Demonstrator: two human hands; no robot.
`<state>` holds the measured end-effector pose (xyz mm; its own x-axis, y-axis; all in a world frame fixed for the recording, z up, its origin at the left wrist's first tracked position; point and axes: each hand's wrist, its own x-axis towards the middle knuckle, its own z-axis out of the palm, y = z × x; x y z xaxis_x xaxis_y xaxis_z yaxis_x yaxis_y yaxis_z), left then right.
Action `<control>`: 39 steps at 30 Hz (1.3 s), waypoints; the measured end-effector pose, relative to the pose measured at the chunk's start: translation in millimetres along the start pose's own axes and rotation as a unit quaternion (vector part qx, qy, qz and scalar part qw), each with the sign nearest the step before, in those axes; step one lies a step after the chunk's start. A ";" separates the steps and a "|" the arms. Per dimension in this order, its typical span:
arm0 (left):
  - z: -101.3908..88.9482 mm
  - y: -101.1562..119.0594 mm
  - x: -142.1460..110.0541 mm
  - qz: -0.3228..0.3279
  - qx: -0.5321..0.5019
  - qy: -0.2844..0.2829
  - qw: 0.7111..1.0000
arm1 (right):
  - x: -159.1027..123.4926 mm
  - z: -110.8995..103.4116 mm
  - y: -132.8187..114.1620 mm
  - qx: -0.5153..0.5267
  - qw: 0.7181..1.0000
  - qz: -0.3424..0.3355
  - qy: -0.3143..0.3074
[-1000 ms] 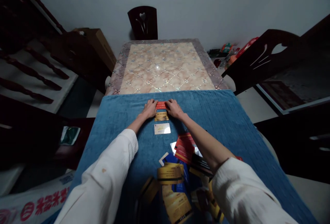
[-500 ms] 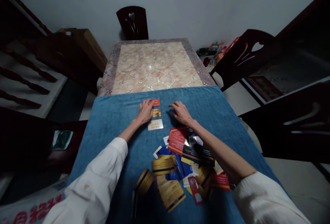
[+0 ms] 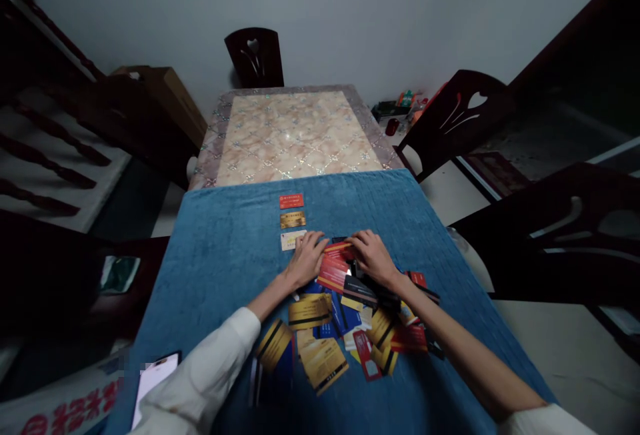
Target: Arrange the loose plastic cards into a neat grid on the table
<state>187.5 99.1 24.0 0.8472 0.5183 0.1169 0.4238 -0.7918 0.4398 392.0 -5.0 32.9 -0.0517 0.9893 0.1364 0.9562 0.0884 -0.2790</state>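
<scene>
Several bank-style cards lie in a loose pile, with a red card point(image 3: 332, 271), a black card point(image 3: 361, 291) and gold cards point(image 3: 324, 361) among them. My left hand point(image 3: 306, 263) rests at the pile's left edge, fingers spread, fingertips beside the red cards. On the pile's far right side, my right hand point(image 3: 374, 260) has its fingers bent and apart, fingertips touching a red card's corner; its thumb is mostly hidden. Left of the pile, a column holds a red card point(image 3: 291, 201), a gold card point(image 3: 293, 219) and a whitish card point(image 3: 289, 241) partly under my left fingers.
A blue cloth point(image 3: 225, 241) covers the near part of the table, and a patterned tablecloth point(image 3: 295, 128) shows beyond it. A phone point(image 3: 155, 381) lies at the front left by my sleeve. Dark wooden chairs point(image 3: 255, 55) stand around the table.
Both hands have come back toward me: the left from the column of cards, the right from the bare cloth, onto the pile. The view has tilted up slightly, and the phone now shows.
</scene>
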 end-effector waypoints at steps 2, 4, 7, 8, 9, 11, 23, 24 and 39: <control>5.9 14.1 -7.7 0.019 -0.003 -0.014 1.000 | -14.7 1.6 -2.9 0.000 1.000 -0.006 0.006; 10.3 26.4 -14.5 0.042 -0.002 -0.030 0.999 | -28.7 3.6 -5.5 -0.003 1.000 -0.009 0.008; 14.8 40.1 -22.5 0.066 0.001 -0.047 0.997 | -48.8 5.7 -8.8 -0.013 1.000 -0.009 0.008; 16.0 43.5 -24.8 0.072 0.001 -0.052 0.996 | -55.5 5.9 -9.9 -0.015 1.000 -0.010 0.008; 17.3 46.5 -26.9 0.077 0.000 -0.058 0.995 | -62.1 5.7 -10.8 -0.018 1.000 -0.013 0.005; 20.2 51.4 -30.8 0.083 -0.001 -0.071 0.994 | -75.0 4.9 -12.5 -0.024 1.000 -0.016 0.000; 46.5 62.0 -42.2 0.083 0.026 -0.112 0.990 | -114.3 14.5 -13.2 -0.051 0.998 -0.014 -0.030; 47.0 62.2 -42.5 0.083 0.026 -0.113 0.990 | -114.4 15.4 -13.2 -0.054 0.998 -0.012 -0.032; 45.2 60.8 -48.7 0.111 0.047 -0.088 0.989 | -116.3 6.1 -15.5 -0.015 0.999 -0.048 -0.019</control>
<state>186.5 11.1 4.8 0.9620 0.2701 0.0400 0.2418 -0.9108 0.3347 381.4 -120.6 15.6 -0.1532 0.9802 0.1252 0.9543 0.1796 -0.2387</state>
